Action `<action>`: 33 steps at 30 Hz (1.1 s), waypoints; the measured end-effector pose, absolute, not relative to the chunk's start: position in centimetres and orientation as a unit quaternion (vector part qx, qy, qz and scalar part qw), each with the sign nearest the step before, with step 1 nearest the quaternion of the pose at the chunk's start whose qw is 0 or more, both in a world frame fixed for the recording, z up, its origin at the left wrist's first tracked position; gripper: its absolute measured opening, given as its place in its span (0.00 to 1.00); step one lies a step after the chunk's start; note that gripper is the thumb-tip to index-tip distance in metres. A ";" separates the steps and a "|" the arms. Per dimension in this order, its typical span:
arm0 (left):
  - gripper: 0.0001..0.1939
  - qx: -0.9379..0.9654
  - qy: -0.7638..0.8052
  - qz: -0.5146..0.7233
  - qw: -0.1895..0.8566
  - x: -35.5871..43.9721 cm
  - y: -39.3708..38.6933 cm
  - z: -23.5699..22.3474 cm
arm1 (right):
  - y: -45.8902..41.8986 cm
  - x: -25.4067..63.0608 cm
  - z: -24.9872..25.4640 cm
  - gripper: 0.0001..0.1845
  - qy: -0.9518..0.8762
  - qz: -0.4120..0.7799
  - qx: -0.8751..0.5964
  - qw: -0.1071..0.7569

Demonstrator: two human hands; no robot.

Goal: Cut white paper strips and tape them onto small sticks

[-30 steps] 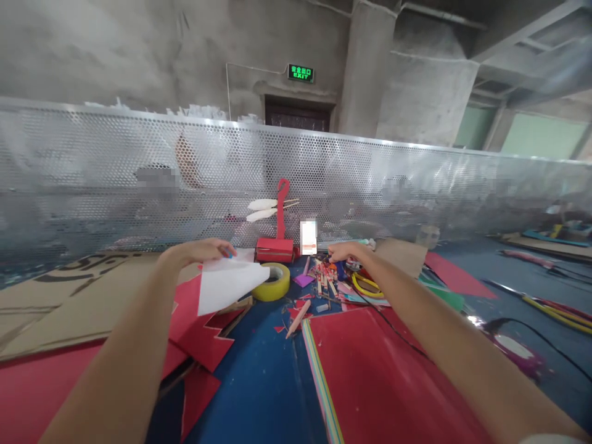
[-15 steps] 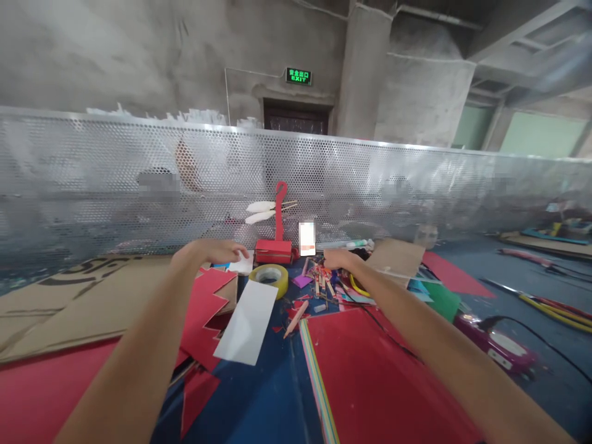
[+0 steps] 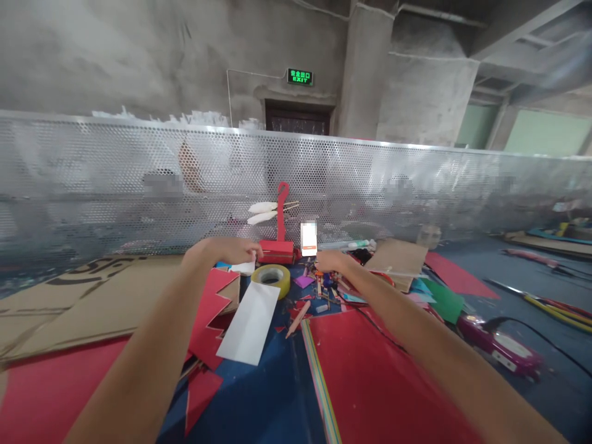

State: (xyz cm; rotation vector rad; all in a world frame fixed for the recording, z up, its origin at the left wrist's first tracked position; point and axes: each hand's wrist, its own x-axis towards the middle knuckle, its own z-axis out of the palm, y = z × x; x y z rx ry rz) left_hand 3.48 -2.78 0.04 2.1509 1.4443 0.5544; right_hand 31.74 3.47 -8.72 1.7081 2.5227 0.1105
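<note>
My left hand (image 3: 234,249) reaches forward with fingers bent and slightly apart. Its fingertips are at the left end of a red box (image 3: 276,250); whether they touch it I cannot tell. From the box rises a red strip with a hooked top (image 3: 281,213). My right hand (image 3: 329,261) is low over a heap of small sticks and scraps (image 3: 320,285), just right of a lit phone (image 3: 309,239) standing upright. The back of that hand hides its fingertips. Nearer to me are a yellow tape roll (image 3: 283,285) and a white paper strip (image 3: 250,322).
Red sheets (image 3: 379,376) lie stacked at front right, and cardboard (image 3: 92,302) covers the left. A purple device (image 3: 502,348) with a cord, a soldering-iron-like tool (image 3: 527,256) and yellow-handled pliers (image 3: 550,308) are at right. A perforated metal panel (image 3: 208,166) stands behind.
My left hand has moved right, up to the box's left end. My right hand has shifted slightly left, towards the phone. The view has turned a little.
</note>
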 end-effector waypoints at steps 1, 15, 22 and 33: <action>0.11 0.805 0.526 0.138 0.236 3.9 -3.0 0.2 | 3.0 31.9 -8.4 0.17 0.825 0.045 0.561 0.046; 0.12 0.822 0.491 -0.187 0.220 15.0 -4.2 -7.8 | -5.8 32.6 -11.0 0.10 0.893 0.024 0.440 0.090; 0.11 0.819 0.486 -0.162 0.260 14.3 -4.1 -8.9 | -5.7 33.7 -12.1 0.08 0.888 0.025 0.460 0.010; 0.11 0.808 0.496 0.185 0.259 10.0 -7.2 -6.0 | -5.1 33.2 -13.4 0.08 0.884 -0.040 0.426 -0.191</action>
